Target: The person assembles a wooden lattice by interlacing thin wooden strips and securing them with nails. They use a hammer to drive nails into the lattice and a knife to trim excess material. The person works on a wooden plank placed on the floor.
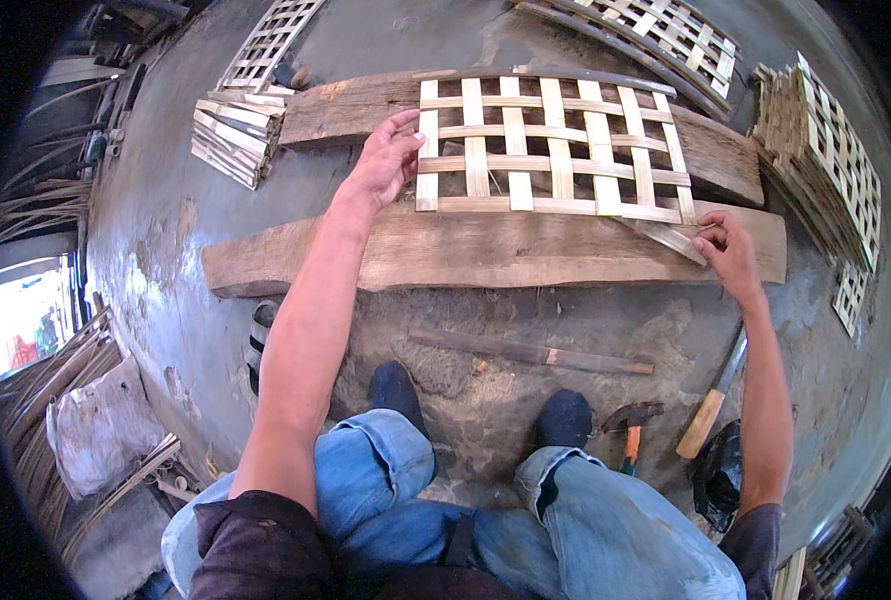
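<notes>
Pinching a loose strip point(671, 238) at lattice point(553, 150) corner: right hand point(727, 252); left hand point(385, 160) flat on its edge.
Resting across two planks point(485, 250); hammer point(630, 420), knife point(713, 400), stick point(530, 352) on floor below.

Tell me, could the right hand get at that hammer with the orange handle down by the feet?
Probably yes. The hammer lies on open floor beside the person's right foot, with nothing covering it. The right hand pinches a loose bamboo strip at the lattice's corner, so its fingers would have to let that go first.
</notes>
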